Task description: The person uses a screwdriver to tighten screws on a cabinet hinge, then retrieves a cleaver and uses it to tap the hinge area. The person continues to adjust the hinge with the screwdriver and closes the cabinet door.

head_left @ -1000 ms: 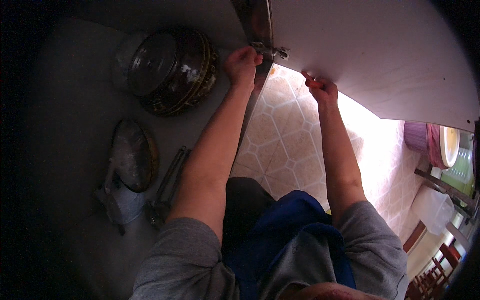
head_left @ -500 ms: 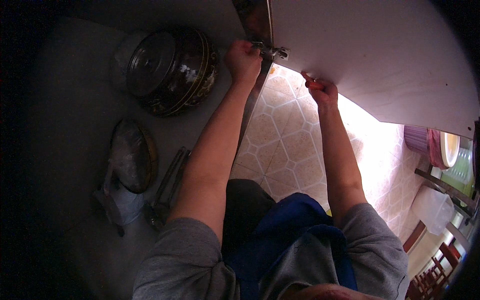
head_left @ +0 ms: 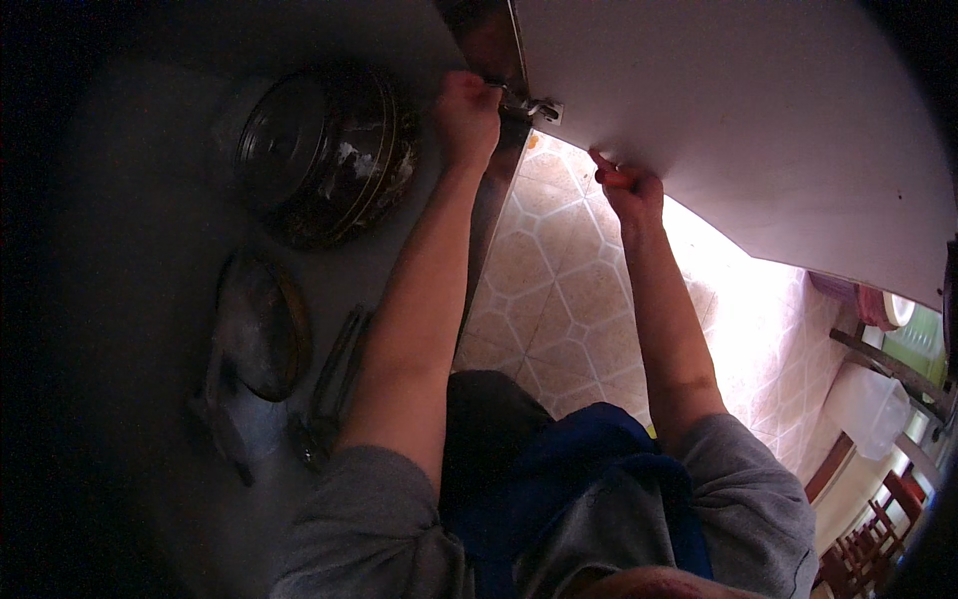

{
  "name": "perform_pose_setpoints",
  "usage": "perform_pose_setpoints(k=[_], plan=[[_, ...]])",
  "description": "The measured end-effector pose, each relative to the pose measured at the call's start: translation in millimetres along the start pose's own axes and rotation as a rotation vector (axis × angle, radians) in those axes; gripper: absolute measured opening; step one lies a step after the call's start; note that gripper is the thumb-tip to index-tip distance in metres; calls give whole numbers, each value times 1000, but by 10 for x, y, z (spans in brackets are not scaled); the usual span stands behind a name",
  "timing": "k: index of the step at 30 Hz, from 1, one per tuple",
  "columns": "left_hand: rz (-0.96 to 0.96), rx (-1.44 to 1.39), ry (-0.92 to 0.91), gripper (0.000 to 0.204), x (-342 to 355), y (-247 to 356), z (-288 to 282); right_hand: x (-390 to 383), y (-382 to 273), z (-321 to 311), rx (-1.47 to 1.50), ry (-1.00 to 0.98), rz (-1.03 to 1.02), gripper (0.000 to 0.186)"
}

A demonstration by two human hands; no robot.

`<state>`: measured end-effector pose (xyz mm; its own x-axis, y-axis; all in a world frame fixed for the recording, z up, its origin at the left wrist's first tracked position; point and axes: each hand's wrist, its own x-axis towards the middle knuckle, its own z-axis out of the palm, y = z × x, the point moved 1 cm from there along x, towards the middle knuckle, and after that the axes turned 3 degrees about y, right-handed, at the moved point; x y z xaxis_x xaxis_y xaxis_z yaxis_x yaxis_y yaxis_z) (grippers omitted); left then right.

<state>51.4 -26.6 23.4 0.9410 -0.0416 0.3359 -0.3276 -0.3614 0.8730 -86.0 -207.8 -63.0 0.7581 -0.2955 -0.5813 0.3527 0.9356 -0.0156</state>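
My left hand (head_left: 467, 120) is closed at the dark cabinet frame (head_left: 489, 45), right beside the metal hinge (head_left: 545, 110). What its fingers grip is hidden in shadow. The hinge joins the frame to a pale cabinet door (head_left: 738, 120), which stands swung out to the right. At that door's lower edge is my right hand (head_left: 635, 190), its fingers curled and one finger reaching along the edge toward the hinge. Light from behind reddens those fingers.
Inside the dim cabinet, left of my arm, lie a dark lidded pot (head_left: 334, 155), a round pan with plastic wrapping (head_left: 264, 324) and metal utensils (head_left: 334, 369). Patterned tiles cover the floor (head_left: 559, 260). A translucent plastic container (head_left: 868, 404) and wooden chair (head_left: 868, 539) are at right.
The view has shifted slightly, so the door, hinge and both hands sit a little further left. Both hands keep their places at the hinge and the door edge.
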Motion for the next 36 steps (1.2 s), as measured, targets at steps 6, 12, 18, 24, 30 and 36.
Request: perform_pose_setpoints(k=[6,12,18,24,30,36], plan=[[6,-87,-46,25,163,62,-1,-151,60,64,-69,157,4,19],[36,-118,18,21,122,35,49,-219,126,54,185,41,46,27],[-369,-347,-21,16,-64,124,-19,-180,106,-27,108,49,-13,32],[-311,-280,-4,13,-21,96,102,-124,105,-51,65,54,-13,30],[-221,-47,-43,9,26,-106,164,-122,112,-13,143,64,-22,27],[-96,-39,40,12,-23,35,96,-120,101,7,27,57,-57,27]])
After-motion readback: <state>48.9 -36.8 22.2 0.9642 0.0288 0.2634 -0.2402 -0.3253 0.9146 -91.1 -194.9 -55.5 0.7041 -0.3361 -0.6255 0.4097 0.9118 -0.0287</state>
